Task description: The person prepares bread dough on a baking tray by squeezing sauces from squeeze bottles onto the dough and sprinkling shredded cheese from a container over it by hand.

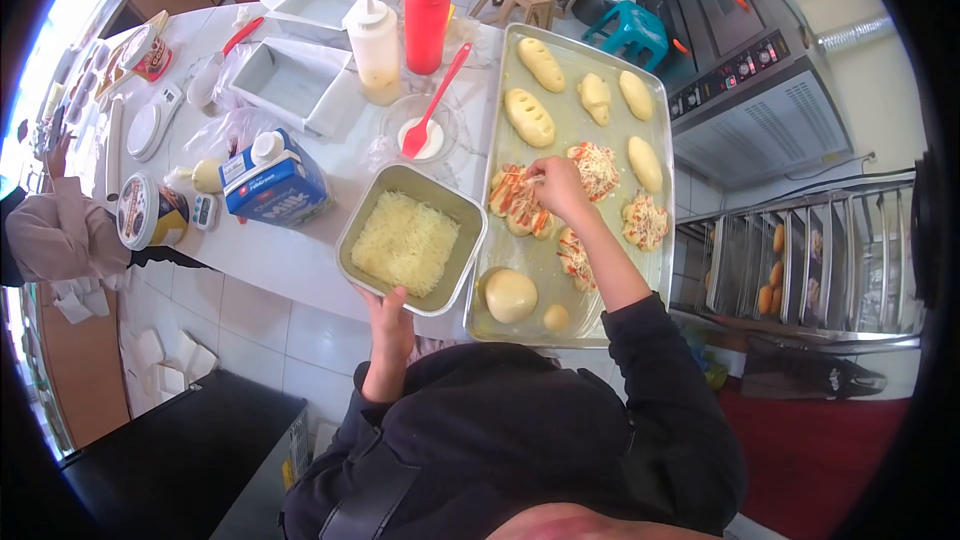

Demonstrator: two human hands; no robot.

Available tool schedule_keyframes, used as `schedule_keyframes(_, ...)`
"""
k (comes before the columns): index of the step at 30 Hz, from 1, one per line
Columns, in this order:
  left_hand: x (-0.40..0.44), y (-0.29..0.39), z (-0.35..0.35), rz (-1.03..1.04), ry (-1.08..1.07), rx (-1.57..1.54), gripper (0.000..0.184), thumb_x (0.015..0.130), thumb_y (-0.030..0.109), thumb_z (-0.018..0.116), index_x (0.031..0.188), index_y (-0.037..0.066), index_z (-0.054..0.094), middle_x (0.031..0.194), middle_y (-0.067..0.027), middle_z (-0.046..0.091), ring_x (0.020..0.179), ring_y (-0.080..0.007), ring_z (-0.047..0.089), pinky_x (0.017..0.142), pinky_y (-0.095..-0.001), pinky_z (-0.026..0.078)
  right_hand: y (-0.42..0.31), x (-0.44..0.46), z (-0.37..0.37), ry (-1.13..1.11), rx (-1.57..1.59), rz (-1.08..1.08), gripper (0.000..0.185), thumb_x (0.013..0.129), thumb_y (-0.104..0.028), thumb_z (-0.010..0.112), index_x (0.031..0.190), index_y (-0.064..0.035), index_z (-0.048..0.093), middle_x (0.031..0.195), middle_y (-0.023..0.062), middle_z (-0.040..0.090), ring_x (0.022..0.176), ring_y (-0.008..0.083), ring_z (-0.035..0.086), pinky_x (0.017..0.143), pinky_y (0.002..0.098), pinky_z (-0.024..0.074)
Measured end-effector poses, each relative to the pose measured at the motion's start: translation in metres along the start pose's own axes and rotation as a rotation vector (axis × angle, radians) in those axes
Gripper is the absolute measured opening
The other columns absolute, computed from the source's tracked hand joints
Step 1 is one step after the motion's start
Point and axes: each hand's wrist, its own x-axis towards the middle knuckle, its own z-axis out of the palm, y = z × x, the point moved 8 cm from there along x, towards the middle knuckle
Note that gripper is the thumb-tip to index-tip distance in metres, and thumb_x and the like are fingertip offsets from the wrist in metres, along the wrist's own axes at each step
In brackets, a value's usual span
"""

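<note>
My left hand [388, 318] holds the near rim of a square metal pan [476, 230], its thumb on the edge. Shredded cheese [405, 243] fills much of the pan. Over a large metal tray [655, 302], my right hand [556, 186] has its fingers pinched together at a topped dough piece [513, 202]; what they hold is too small to make out. Other topped pieces [646, 221] lie beside it. Plain shaped dough [529, 118] lies on the tray's far part, and a round dough ball [511, 296] on its near left.
Left of the pan stand a milk carton [277, 187], a bowl with a red spatula [437, 103], a squeeze bottle [374, 45] and a red bottle [427, 22]. An oven [765, 105] and a rack [800, 270] stand right. Another person [75, 220] is at the far left.
</note>
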Motion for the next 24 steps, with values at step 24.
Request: schedule_keyframes(24, 0.005, 0.017, -0.008, 0.078, 0.027, 0.003, 0.079, 0.075, 0.013, 0.058, 0.137, 0.015, 0.01, 0.131, -0.0081, 0.031, 0.122, -0.0228, 0.032, 0.1, -0.0376, 0.026, 0.002, 0.006, 0.001, 0.046, 0.097, -0.021, 0.017, 0.068, 0.004, 0.058, 0.083, -0.0006, 0.064, 0.081, 0.0141, 0.065, 0.076, 0.0233, 0.063, 0.071, 0.0318, 0.0495)
